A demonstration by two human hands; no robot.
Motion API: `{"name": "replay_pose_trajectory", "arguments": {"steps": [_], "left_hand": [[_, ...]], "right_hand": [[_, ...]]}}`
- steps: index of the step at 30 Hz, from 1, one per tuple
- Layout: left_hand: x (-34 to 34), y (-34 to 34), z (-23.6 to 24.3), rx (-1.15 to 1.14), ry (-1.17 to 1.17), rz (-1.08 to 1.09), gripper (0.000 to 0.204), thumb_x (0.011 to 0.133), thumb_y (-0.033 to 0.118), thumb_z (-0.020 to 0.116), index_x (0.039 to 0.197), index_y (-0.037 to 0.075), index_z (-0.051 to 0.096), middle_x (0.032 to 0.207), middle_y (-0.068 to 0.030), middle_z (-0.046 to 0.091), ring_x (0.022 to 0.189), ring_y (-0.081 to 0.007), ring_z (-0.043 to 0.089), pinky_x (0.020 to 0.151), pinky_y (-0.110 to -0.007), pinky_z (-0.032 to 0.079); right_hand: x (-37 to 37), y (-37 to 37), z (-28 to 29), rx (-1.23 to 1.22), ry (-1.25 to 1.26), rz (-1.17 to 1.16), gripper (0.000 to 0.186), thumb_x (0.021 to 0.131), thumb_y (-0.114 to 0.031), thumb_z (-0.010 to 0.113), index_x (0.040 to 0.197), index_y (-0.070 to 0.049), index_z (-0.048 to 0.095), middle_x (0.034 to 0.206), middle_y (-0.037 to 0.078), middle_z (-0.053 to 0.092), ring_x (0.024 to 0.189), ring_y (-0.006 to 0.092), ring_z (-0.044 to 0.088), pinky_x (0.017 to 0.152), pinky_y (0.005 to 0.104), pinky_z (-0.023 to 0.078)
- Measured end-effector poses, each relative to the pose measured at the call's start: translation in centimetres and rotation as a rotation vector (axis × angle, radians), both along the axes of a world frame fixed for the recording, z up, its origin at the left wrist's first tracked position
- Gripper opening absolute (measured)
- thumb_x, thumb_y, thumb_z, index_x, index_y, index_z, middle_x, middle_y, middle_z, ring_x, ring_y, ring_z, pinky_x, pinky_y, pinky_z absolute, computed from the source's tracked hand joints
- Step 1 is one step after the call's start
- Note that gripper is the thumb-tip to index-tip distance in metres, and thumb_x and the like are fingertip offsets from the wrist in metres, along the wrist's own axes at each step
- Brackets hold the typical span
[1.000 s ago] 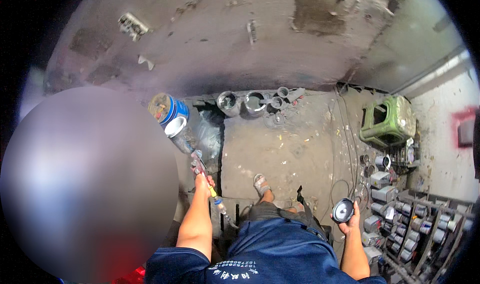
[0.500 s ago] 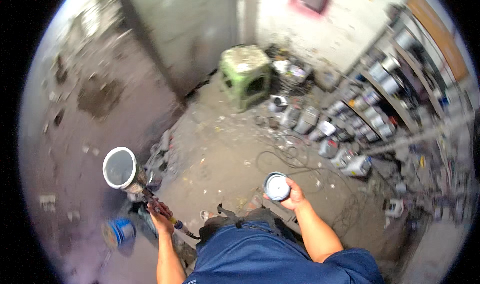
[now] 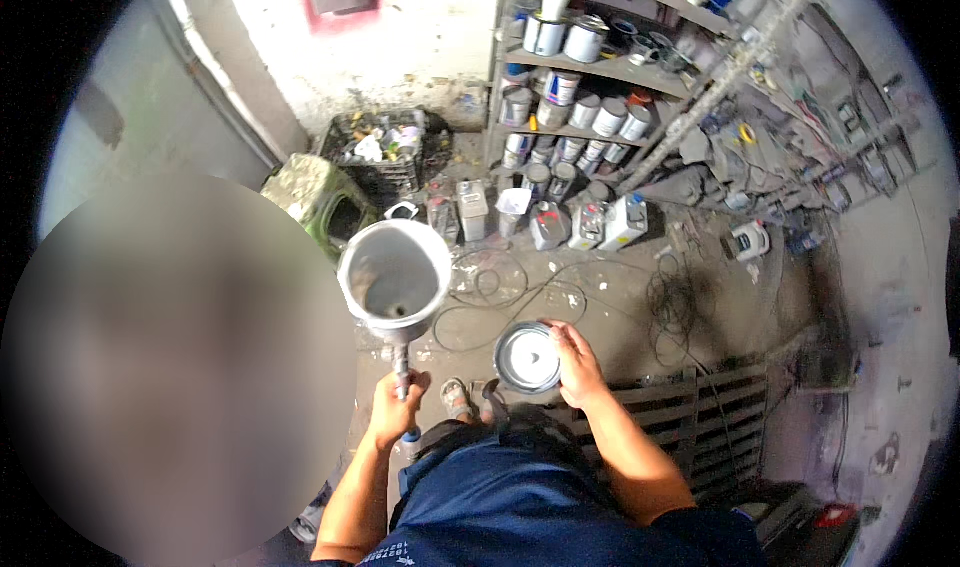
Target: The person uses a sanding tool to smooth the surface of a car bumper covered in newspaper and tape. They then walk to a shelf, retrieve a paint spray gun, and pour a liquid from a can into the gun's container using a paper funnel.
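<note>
My left hand point(image 3: 398, 410), low at centre, is closed around the handle of a spray gun point(image 3: 400, 359). An open grey cup point(image 3: 372, 267) with a pale rim sits on the gun, its inside and bottom hole facing up at me. To its right my right hand point(image 3: 578, 365) grips a round lid point(image 3: 525, 357) with a dark rim and pale middle, held apart from the cup. My sandalled foot point(image 3: 456, 397) shows below, between my hands. A blurred round patch hides much of the left side.
A green plastic stool point(image 3: 300, 192) and rubbish crate point(image 3: 378, 157) stand by the wall point(image 3: 280, 47). Metal shelves point(image 3: 630, 75) hold several cans, with jugs point(image 3: 625, 225) along their foot. Hoses point(image 3: 480, 287) coil across the floor. A slatted pallet point(image 3: 690, 437) lies at right.
My view has swung rightward from the grimy surface and buckets toward the shelves. Both hands still hold their items; the gun's cup has moved inward, closer to the lid.
</note>
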State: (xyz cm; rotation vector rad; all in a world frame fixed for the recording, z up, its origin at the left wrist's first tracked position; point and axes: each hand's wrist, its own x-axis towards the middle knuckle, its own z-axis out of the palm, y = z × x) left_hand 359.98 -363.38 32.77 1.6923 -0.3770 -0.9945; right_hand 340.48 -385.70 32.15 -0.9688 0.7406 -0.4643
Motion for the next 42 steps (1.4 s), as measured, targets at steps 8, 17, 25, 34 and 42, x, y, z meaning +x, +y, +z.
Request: {"name": "replay_pose_trajectory", "arguments": {"steps": [8,17,25,34,42], "left_hand": [[-0.8,-10.8,-0.4,-0.14,0.167,-0.435,0.039,0.092,0.031,0.063,0.111,-0.003,0.062,0.081,-0.0024,0.062,0.07,-0.0109,0.058,0.064,-0.027,0.047],[-6.7,-23.2,1.3,-0.091,0.047,-0.334,0.036,0.091,0.029,0.065,0.106,-0.004,0.062,0.076,-0.0029,0.059,0.068,-0.0118,0.055,0.061,-0.028,0.045],[-11.8,-33.1,4.1,-0.035,-0.344,-0.505,0.021,0.087,0.02,0.06,0.084,0.0,0.058,0.066,-0.015,0.058,0.059,-0.0245,0.058,0.058,-0.037,0.047],[-11.3,-41.5,-2.6,-0.093,-0.201,-0.273,0.023,0.089,0.017,0.058,0.074,0.0,0.057,0.058,-0.0071,0.054,0.058,-0.0136,0.052,0.051,-0.034,0.042],[-6.0,-49.6,-0.3,-0.297,-0.121,-0.249,0.014,0.092,0.009,0.051,0.094,-0.001,0.062,0.078,-0.0002,0.058,0.073,-0.0092,0.049,0.061,-0.027,0.043]], "right_hand": [[-0.3,-3.0,1.5,-0.361,0.111,0.114,0.04,0.102,-0.033,0.044,0.124,-0.001,0.054,0.11,0.005,0.059,0.103,0.0113,0.052,0.093,0.0261,0.04],[-5.5,-17.8,2.9,-0.648,-0.057,0.121,0.086,0.083,-0.04,0.073,0.144,0.0,0.027,0.138,0.018,0.043,0.128,0.0242,0.042,0.105,0.0355,0.035],[-4.6,-28.9,11.2,-0.867,-0.202,0.239,0.103,0.063,-0.041,0.088,0.139,0.002,0.032,0.132,0.019,0.047,0.125,0.0299,0.045,0.105,0.0409,0.036],[-0.8,-34.5,10.8,-0.994,-0.084,-0.106,0.097,0.064,-0.029,0.085,0.136,0.003,0.029,0.128,0.02,0.045,0.121,0.0302,0.046,0.103,0.0407,0.036],[1.1,-44.0,10.9,-1.282,-0.008,0.099,0.114,0.068,-0.045,0.083,0.147,0.002,0.015,0.149,0.025,0.021,0.139,0.0412,0.022,0.112,0.0478,0.024]]}}
